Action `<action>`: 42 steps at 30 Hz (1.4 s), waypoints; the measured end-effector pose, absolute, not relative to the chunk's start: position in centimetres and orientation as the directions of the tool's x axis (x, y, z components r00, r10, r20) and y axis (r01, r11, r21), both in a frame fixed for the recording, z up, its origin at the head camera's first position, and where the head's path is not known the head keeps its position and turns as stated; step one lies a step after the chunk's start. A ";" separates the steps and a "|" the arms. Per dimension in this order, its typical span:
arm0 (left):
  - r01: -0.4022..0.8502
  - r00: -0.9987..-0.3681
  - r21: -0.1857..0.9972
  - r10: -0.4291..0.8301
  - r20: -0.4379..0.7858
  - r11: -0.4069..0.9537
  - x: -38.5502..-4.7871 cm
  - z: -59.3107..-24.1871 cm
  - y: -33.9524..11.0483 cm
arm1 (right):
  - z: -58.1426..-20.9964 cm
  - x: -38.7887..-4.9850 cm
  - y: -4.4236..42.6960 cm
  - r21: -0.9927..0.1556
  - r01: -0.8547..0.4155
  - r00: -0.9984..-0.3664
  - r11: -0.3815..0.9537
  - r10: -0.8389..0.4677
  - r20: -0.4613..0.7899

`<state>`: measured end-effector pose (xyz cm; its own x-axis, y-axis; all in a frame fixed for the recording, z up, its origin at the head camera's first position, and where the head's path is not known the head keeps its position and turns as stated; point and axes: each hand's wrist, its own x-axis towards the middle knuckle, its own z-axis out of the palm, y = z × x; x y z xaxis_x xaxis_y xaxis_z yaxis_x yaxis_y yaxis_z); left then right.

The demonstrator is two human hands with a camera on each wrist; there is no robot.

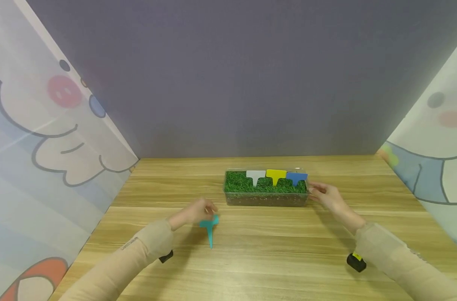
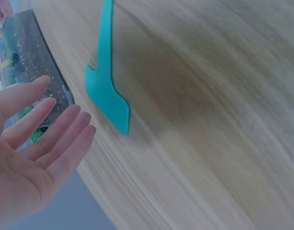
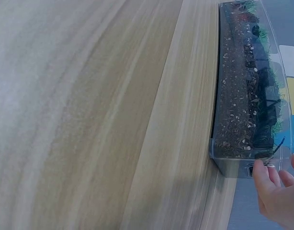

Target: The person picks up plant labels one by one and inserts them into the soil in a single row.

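A teal T-shaped plant label lies flat on the wooden table. My left hand hovers over its wide end; in the left wrist view its loosely bent fingers hold nothing and stay apart from the label. A clear rectangular planter box with dark soil and green grass stands near the back. White, yellow and blue labels stand upright in its grass. With extended fingertips my right hand touches the box's right end, seen also in the right wrist view.
A grey panel rises behind the table. Cartoon-printed cloths hang at the left and right. Black wrist devices show under the left sleeve and right sleeve.
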<state>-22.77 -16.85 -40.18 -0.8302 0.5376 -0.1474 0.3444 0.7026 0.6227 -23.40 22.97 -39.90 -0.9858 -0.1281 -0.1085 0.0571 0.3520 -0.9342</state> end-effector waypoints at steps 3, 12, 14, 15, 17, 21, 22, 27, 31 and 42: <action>0.337 -0.839 0.594 0.519 -0.162 0.730 -22.5 -40.3 -16.7 | -39.8 -23.3 22.9 -0.937 0.059 -0.985 0.346 -0.134 -0.112; 0.379 -0.830 0.485 0.521 -0.198 0.788 -22.0 -40.6 -16.4 | -40.0 -23.4 23.1 -0.932 0.043 -0.985 0.359 -0.138 -0.099; 0.383 -0.829 0.464 0.519 -0.208 0.799 -21.9 -40.5 -16.4 | -40.0 -23.3 23.1 -0.933 0.041 -0.986 0.357 -0.138 -0.096; 0.386 -0.830 0.448 0.515 -0.213 0.807 -21.8 -40.5 -16.4 | -40.0 -23.3 23.1 -0.933 0.039 -0.986 0.357 -0.138 -0.093; 0.385 -0.833 0.422 0.506 -0.223 0.821 -21.6 -40.5 -16.3 | -39.9 -23.3 23.1 -0.933 0.038 -0.987 0.358 -0.135 -0.092; 0.386 -0.841 0.371 0.488 -0.236 0.845 -21.3 -40.4 -16.1 | -40.0 -23.3 23.0 -0.932 0.034 -0.987 0.362 -0.133 -0.087; 0.389 -0.841 0.362 0.487 -0.235 0.847 -21.2 -40.4 -16.0 | -40.0 -23.3 23.0 -0.931 0.034 -0.988 0.363 -0.130 -0.087; 0.390 -0.850 0.353 0.480 -0.218 0.851 -21.1 -40.7 -16.0 | -40.1 -23.2 23.0 -0.931 0.028 -0.989 0.363 -0.127 -0.079; 0.394 -0.852 0.355 0.482 -0.205 0.848 -21.1 -41.1 -15.9 | -40.1 -23.2 23.0 -0.932 0.025 -0.989 0.362 -0.129 -0.077; 0.361 -0.856 0.378 0.464 -0.229 0.852 -21.9 -41.3 -15.7 | -40.0 -23.2 23.0 -0.937 0.031 -0.989 0.349 -0.125 -0.079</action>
<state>-21.93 -15.72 -41.33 -0.8557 0.4642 -0.2288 0.3613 0.8523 0.3782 -23.22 23.00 -40.02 -0.9889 -0.1252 -0.0795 0.0312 0.3485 -0.9368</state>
